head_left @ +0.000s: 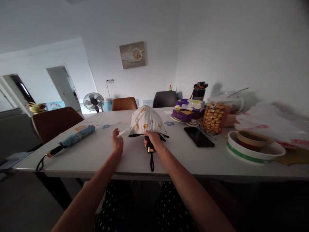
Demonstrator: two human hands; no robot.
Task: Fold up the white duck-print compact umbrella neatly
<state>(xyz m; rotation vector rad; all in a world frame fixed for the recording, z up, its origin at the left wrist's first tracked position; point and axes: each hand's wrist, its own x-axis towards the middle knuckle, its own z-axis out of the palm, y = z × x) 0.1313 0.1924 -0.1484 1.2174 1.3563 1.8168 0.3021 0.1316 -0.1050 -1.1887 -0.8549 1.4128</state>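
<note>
A folding umbrella [146, 119], white with small orange and yellow printed figures and a dark edge, lies partly puffed out on the table in front of me. Its black handle [150, 145] points toward me, with a wrist loop hanging near the table edge. My right hand [153, 140] is wrapped around the handle just below the canopy. To the left of the canopy, my left hand [117, 142] is open, fingers extended, close to a thin white strap [124, 131] that sticks out from the fabric. Whether the hand touches the strap is unclear.
A folded blue umbrella [78, 137] lies on the left. To the right are a black phone [199, 137], a jar of round snacks [214, 117], a purple box [185, 115] and a white-green bowl [254, 151]. Chairs [124, 103] stand beyond the table [94, 162].
</note>
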